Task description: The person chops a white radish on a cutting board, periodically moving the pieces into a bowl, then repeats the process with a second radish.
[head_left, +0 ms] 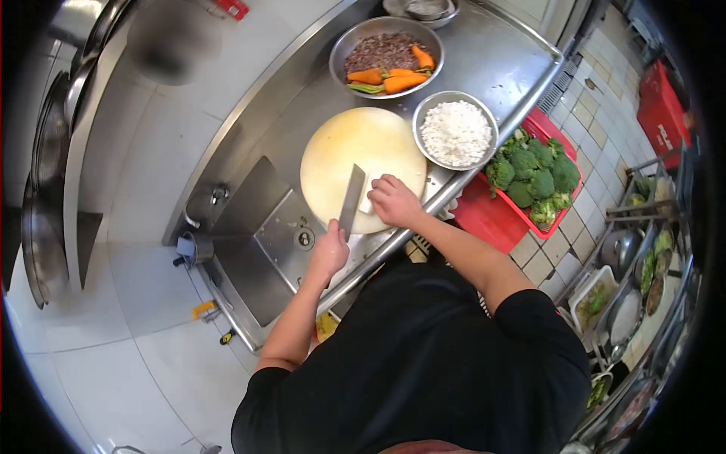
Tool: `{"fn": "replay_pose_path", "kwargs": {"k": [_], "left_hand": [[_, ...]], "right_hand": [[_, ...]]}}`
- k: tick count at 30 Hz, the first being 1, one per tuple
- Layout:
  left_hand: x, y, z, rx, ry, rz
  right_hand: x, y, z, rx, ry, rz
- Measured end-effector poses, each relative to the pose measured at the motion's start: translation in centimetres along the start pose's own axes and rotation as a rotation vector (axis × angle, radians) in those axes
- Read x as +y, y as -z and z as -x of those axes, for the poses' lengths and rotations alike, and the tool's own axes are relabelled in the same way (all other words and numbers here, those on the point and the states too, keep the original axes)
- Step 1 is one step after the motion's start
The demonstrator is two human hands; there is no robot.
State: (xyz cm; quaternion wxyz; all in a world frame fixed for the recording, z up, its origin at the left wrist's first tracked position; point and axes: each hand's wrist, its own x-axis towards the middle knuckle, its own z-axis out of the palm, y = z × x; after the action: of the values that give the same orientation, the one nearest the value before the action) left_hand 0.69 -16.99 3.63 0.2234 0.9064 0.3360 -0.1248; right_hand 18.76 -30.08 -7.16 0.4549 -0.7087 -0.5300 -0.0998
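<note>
One white block (366,200) is lying toward six o'clock on the round board (333,140), the right hand (395,200) curling its fingers against it and the left hand (330,251) holding a knife (352,198) in a firm grip alongside. At two o'clock from the board, small white pieces (456,134) are filling a bowl (452,96), so some cutting is apparently done, though how far the block is cut is not showing. At twelve o'clock, carrots (404,82) are looking whole.
</note>
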Motion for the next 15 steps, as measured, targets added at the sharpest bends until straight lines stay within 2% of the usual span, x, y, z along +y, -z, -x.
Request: {"fn": "replay_pose_path", "kwargs": {"k": [4,9,15], "left_hand": [[-1.3,-0.5,0.1,-0.047,-0.021,-0.006],[1.2,2.0,0.3,-0.001,-0.061,0.035],[1.2,1.8,-0.6,-0.043,-0.115,0.001]], "right_hand": [[-0.2,0.3,-0.5,-0.069,-0.046,-0.014],[-0.7,0.1,-0.4,-0.087,-0.057,0.090],[-0.6,-0.1,-0.6,-0.176,-0.078,0.146]]}}
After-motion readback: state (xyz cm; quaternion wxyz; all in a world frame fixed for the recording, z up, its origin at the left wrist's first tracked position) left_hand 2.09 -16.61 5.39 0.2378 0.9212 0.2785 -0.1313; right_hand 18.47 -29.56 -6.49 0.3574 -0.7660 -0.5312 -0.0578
